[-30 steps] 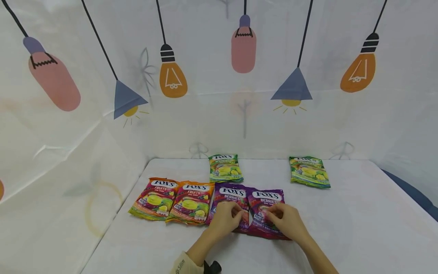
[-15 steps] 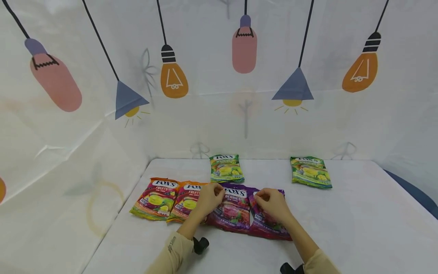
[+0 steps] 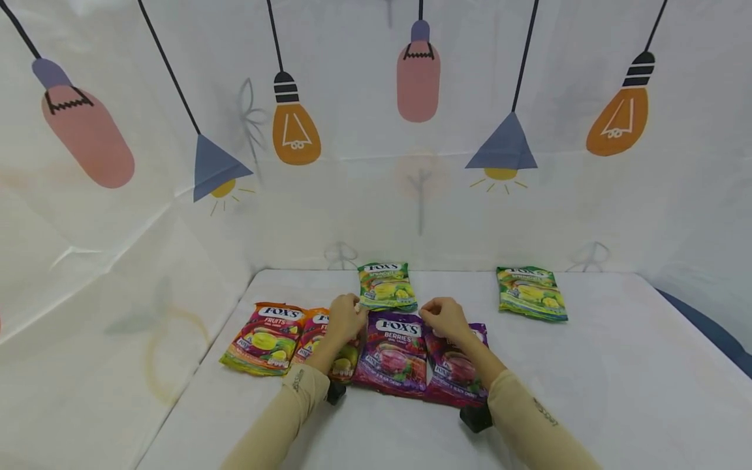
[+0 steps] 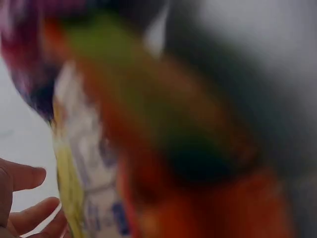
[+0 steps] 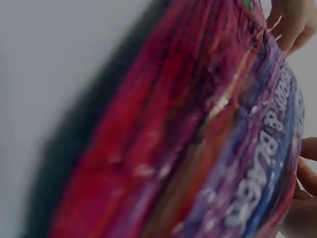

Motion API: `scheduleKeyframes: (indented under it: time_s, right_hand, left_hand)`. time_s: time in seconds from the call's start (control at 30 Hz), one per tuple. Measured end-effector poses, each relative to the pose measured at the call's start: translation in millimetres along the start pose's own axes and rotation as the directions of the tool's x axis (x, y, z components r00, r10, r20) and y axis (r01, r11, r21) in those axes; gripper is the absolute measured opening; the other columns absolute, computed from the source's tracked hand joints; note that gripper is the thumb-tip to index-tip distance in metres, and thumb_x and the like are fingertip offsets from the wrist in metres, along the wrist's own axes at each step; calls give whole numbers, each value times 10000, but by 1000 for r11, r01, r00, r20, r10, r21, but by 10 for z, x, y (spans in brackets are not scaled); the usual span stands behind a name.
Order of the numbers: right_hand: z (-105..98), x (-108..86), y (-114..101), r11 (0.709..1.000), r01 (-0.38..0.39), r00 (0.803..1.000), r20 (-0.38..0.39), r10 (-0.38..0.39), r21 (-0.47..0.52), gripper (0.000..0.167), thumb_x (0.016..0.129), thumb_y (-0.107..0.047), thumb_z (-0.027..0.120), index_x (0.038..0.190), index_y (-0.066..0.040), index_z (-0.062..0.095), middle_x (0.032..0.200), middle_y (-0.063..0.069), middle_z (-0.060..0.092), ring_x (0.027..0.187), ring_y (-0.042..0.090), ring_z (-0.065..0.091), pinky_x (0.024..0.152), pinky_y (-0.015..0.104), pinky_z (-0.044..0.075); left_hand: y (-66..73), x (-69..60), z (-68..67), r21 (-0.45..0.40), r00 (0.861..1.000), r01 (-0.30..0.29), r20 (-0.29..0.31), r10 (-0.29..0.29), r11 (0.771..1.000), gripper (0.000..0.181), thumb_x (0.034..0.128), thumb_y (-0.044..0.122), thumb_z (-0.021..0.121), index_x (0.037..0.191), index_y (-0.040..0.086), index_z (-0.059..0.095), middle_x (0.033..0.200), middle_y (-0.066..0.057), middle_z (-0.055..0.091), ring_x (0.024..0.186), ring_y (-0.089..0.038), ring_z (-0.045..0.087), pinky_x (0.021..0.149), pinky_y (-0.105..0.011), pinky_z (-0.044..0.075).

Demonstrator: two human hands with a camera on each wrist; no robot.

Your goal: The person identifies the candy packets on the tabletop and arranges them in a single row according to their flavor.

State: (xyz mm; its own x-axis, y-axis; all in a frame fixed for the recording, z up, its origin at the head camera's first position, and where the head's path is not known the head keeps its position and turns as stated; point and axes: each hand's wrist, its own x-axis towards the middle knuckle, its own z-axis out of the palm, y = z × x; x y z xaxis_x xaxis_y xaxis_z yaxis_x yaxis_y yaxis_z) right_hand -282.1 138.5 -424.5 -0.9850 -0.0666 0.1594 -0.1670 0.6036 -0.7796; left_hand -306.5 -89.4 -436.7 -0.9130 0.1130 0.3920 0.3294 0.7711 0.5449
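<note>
My left hand (image 3: 345, 318) reaches over the orange Fox's fruits candy bag (image 3: 348, 361), its fingertips at the left edge of a green Fox's candy bag (image 3: 386, 287). In the left wrist view, thumb and fingers (image 4: 30, 216) stand apart with nothing visible between them. My right hand (image 3: 445, 318) hovers above the right purple Fox's berries candy bag (image 3: 461, 369), fingertips near the green bag's lower right corner. Between the wrists lies another purple berries bag (image 3: 392, 359). Whether either hand touches the green bag cannot be told.
A red-and-orange fruits candy bag (image 3: 264, 339) lies at the left end of the row. Another green candy bag (image 3: 531, 294) lies apart at the back right of the white table (image 3: 587, 391). A printed white sheet (image 3: 364, 215) hangs behind.
Both hands have moved forward from the purple bags towards the back green bag, the left one also shifting leftward first. The bags have not visibly moved.
</note>
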Motion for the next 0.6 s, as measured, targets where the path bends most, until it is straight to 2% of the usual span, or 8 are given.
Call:
scheduleKeyframes:
  time_s: [0.2, 0.33, 0.47, 0.6]
  right_hand:
    - [143, 197, -2, 999, -28, 1000, -3, 28, -47, 133, 840, -89, 631, 873, 30, 680, 812, 104, 669, 741, 221, 608, 697, 382, 506]
    - [213, 268, -27, 996, -62, 998, -8, 62, -63, 135, 824, -76, 622, 876, 37, 674, 816, 119, 664, 740, 232, 611, 711, 386, 506]
    - [254, 322, -47, 992, -103, 995, -8, 103, -71, 191, 828, -94, 620, 942, 56, 653, 879, 146, 655, 807, 262, 605, 761, 405, 499]
    - [287, 373, -38, 988, -139, 990, -9, 138, -74, 284, 820, -95, 611, 1033, 92, 625, 965, 195, 653, 907, 318, 605, 825, 432, 487]
  left_hand:
    - [-96, 120, -10, 27, 991, 107, 79, -109, 994, 327, 843, 132, 622, 1020, -143, 625, 1004, -281, 628, 961, -423, 590, 813, -474, 497]
    - [-145, 180, 11, 53, 983, 147, 103, -152, 988, 334, 823, 161, 625, 980, -133, 635, 978, -269, 644, 932, -408, 607, 792, -459, 506]
    - [-158, 229, 21, 93, 963, 208, 154, -221, 974, 334, 805, 188, 627, 967, -103, 646, 956, -238, 658, 899, -380, 621, 771, -446, 512]
    - [-140, 268, 23, 165, 929, 254, 232, -288, 953, 349, 819, 225, 621, 1021, -58, 646, 1006, -198, 660, 934, -350, 622, 790, -476, 500]
